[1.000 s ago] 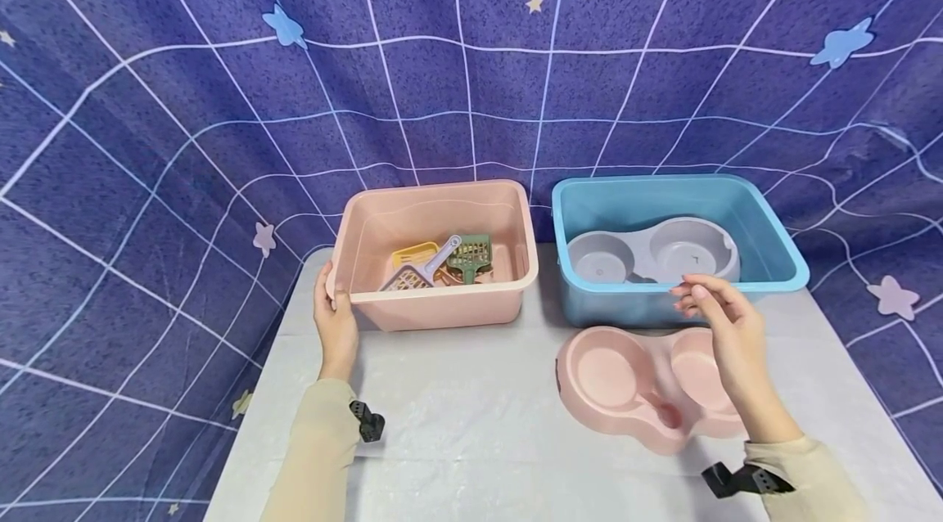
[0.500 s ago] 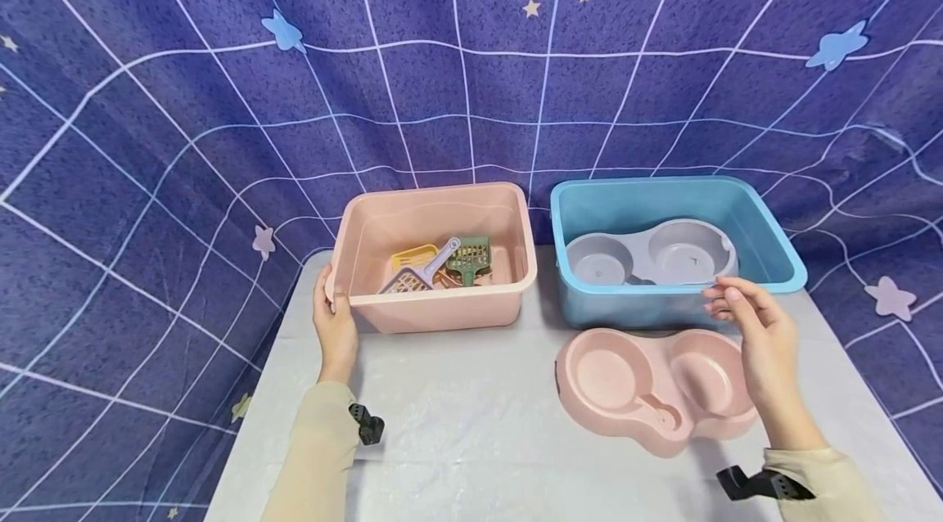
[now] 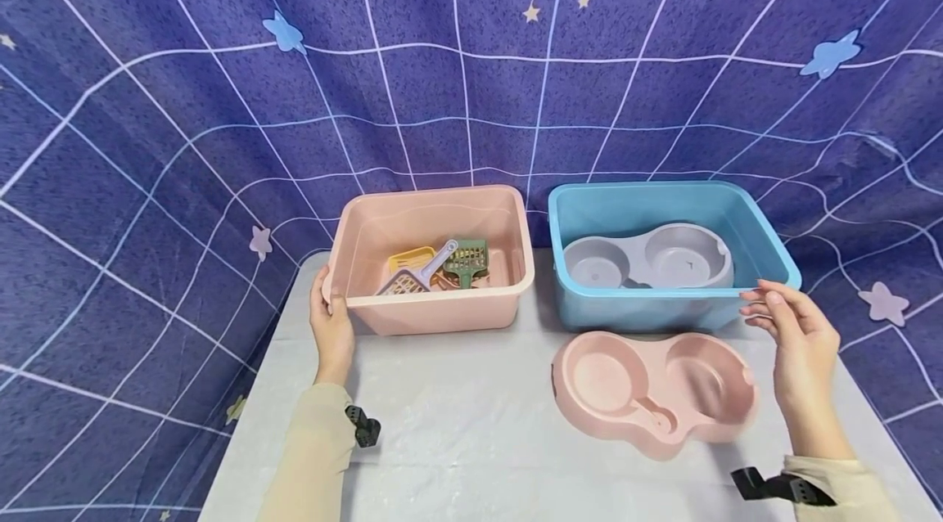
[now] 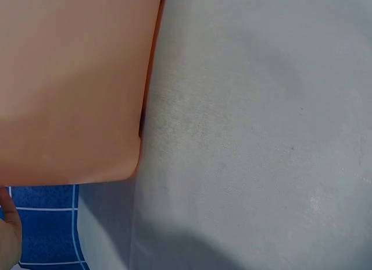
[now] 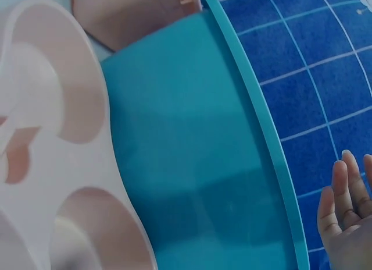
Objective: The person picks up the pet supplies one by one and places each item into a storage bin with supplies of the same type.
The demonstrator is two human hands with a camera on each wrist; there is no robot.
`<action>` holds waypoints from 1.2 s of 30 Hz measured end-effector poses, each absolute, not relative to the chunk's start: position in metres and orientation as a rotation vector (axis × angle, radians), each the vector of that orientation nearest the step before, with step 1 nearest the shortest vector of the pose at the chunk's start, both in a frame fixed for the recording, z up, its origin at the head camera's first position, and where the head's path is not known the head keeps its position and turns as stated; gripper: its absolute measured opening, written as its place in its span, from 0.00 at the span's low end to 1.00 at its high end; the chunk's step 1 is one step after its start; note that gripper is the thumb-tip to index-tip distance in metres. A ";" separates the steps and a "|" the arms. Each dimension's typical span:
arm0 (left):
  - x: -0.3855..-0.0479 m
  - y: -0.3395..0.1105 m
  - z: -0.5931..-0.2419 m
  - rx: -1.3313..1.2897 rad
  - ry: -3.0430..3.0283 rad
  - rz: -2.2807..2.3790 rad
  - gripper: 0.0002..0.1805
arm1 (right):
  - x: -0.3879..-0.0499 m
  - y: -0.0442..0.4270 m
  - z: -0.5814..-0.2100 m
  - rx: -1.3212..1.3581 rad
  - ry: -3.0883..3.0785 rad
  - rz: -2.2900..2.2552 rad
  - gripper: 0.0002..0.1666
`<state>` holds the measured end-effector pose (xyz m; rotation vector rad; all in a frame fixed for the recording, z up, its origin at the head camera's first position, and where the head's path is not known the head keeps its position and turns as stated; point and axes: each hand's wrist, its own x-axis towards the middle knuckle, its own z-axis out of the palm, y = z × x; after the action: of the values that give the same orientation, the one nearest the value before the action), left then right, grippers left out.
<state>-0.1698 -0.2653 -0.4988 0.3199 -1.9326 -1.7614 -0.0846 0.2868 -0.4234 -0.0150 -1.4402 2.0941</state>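
Observation:
In the head view, a pink plastic bin (image 3: 435,313) stands at the back left of the table. My left hand (image 3: 333,334) holds its front left corner, fingers along the left side and thumb at the front. Inside lie a purple litter scoop (image 3: 439,258), a green one (image 3: 466,260) and a yellow one (image 3: 410,258). My right hand (image 3: 805,350) is raised with loose fingers by the front right corner of a blue bin (image 3: 648,309), holding nothing. A grey double pet bowl (image 3: 639,250) sits in that bin. Before it lies a pink double bowl (image 3: 666,375).
A pale cover lies over the table (image 3: 442,424). Behind and beside it hangs a blue-purple curtain (image 3: 412,96) with a grid and stars. A narrow gap separates the two bins.
My right hand has moved to the right, from over the pink double bowl to the blue bin's right corner. The left hand stays at the pink bin.

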 end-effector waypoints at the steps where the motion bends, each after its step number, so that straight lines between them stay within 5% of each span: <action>1: -0.167 -0.264 -0.494 0.319 -1.939 -1.765 0.25 | -0.085 0.288 -0.424 -0.023 -1.442 2.085 0.12; 36: -0.171 -0.264 -0.502 0.320 -1.887 -1.809 0.25 | -0.095 0.343 -0.426 -0.187 -1.336 2.064 0.09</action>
<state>-0.1712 -0.2638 -0.5018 0.3199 -1.8872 -1.8087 -0.0952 0.3432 -0.4261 -0.1869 -1.3361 2.0636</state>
